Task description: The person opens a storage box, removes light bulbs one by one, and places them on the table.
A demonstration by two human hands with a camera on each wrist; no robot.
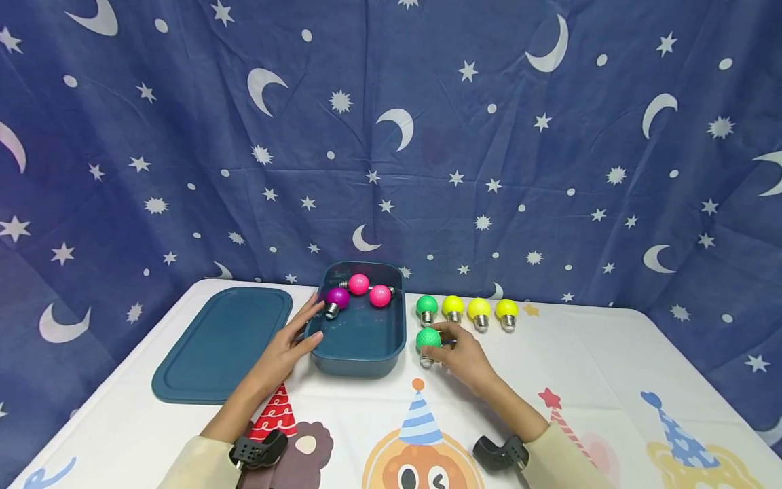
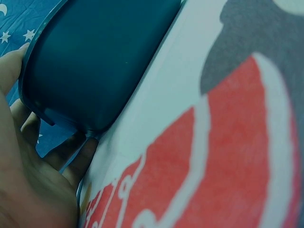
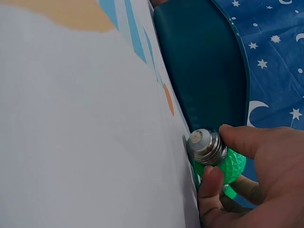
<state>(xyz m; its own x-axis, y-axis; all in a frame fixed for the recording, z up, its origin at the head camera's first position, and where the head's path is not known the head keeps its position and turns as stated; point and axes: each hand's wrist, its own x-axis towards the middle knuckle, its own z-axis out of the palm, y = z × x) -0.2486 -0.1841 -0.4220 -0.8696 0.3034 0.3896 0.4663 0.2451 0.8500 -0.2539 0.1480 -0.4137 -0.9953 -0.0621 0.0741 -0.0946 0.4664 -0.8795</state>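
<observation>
Pinched between the thumb and fingers of my right hand (image 1: 461,353) is a green light bulb (image 1: 428,338) with a faceted globe. Its metal screw base points toward me, low over the white tabletop just right of a dark blue box (image 1: 360,367). In the right wrist view the bulb's metal base (image 3: 209,147) shows between thumb and finger. My left hand (image 1: 287,350) rests against the box's left side, extended fingers and thumb touching its rim and wall. Inside the box lie a purple bulb (image 1: 338,297) and two pink bulbs (image 1: 380,295).
Behind my right hand stands a row with another green bulb (image 1: 427,305) and three yellow bulbs (image 1: 479,310). A flat dark blue lid (image 1: 226,343) lies left of the box. A starry blue curtain (image 1: 440,136) hangs behind the table.
</observation>
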